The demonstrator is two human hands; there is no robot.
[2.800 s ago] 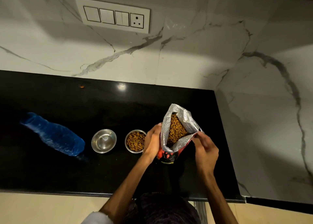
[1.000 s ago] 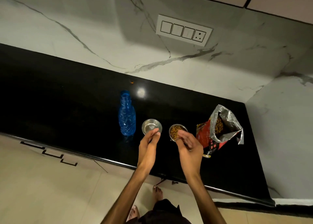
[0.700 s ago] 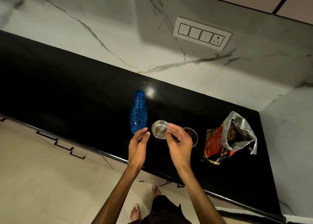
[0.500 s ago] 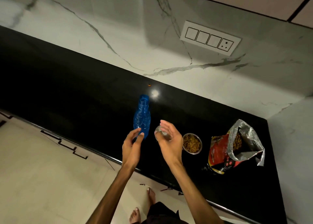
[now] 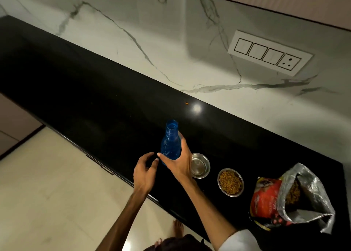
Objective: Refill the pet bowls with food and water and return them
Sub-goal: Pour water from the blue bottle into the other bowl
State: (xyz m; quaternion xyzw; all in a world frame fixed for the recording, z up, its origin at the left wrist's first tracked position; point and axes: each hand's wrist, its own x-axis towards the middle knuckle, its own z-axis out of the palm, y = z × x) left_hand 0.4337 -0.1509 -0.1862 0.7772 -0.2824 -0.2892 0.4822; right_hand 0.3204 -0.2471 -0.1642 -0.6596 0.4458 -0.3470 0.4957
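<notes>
the right hand (image 5: 179, 163) has its fingers and thumb wrapped around the lower body of the blue bottle (image 5: 170, 142), which stands upright with its mouth uncapped; how much water is inside cannot be told. the left hand (image 5: 145, 173) sits just beside it, fingers loosely curled and apart, holding nothing, fingertips close to the right thumb. just right of the gripping hand an empty steel bowl (image 5: 200, 165) rests on the black counter (image 5: 95, 91), partly hidden by the hand. next along, a second steel bowl (image 5: 230, 182) is full of brown kibble. further right stands the red pet food bag (image 5: 269, 201), its silver-lined top open with kibble visible inside.
</notes>
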